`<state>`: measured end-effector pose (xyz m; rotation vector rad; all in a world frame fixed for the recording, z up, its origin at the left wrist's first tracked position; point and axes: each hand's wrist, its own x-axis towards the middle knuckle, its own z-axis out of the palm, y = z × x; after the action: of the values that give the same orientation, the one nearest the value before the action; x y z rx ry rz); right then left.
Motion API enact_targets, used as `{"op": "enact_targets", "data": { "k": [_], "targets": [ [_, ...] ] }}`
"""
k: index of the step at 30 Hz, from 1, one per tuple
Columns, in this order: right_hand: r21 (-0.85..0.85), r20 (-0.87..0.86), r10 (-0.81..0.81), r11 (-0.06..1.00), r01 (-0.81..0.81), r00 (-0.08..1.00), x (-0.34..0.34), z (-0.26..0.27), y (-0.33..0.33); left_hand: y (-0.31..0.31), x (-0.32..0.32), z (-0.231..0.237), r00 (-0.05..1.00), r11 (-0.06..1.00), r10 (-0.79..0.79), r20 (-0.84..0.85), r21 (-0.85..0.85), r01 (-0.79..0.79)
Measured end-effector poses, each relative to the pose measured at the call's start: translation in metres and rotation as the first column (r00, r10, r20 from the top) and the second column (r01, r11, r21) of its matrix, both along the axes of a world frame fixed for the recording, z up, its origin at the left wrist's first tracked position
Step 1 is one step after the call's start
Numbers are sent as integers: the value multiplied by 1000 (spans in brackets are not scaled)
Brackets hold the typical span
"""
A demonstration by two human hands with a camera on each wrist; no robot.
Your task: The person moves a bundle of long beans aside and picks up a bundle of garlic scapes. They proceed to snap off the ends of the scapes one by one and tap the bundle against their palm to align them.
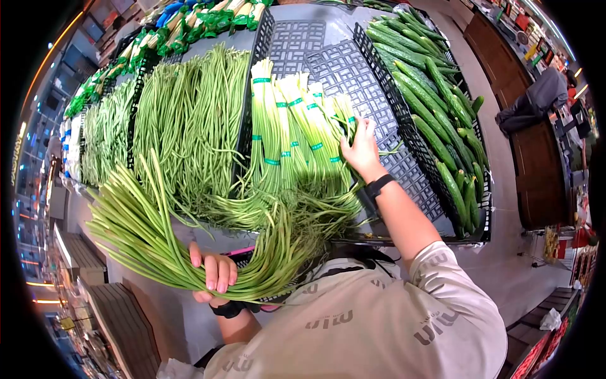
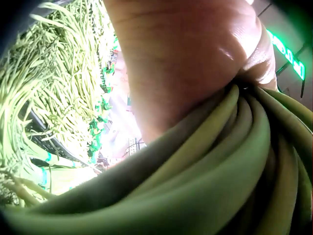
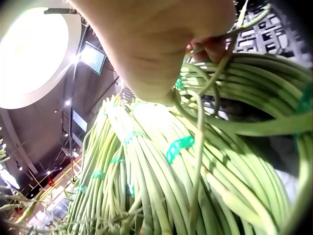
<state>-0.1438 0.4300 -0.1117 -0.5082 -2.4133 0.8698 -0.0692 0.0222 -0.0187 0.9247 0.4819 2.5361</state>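
My left hand grips a thick loose bunch of garlic scapes near the front edge of the stand. The stems fan out to the left, and their thin ends curve right toward the display; up close they fill the lower left wrist view. At the right end of the bundled garlic scapes, tied with green bands, is my right hand. Its fingers curl around some stems there, partly hidden by the palm. In the right wrist view, loose scapes loop below that hand.
Long beans lie left of the bundles, behind a black divider. Cucumbers fill a black crate on the right. Black lattice mats show between scapes and cucumbers. Green-wrapped vegetables line the back left. A person is at the far right.
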Motion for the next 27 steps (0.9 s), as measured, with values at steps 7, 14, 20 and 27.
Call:
{"op": "enact_targets", "data": {
  "k": [7,14,20,27],
  "targets": [
    [122,314,59,987,-102,948,-13,2,8,5,-7,8,999,998,21,-37,-65,-24],
    [12,313,214,973,-230,925,10,21,-9,19,-25,10,1000,999,16,-2,-49,-16],
    [-307,379,423,896,-320,823,4,6,23,30,-50,11,999,998,-11,-32,-69,9],
    [-768,69,506,577,-278,860,57,49,103,36,-59,8,1000,998,-14,-17,-60,13]
  ]
}}
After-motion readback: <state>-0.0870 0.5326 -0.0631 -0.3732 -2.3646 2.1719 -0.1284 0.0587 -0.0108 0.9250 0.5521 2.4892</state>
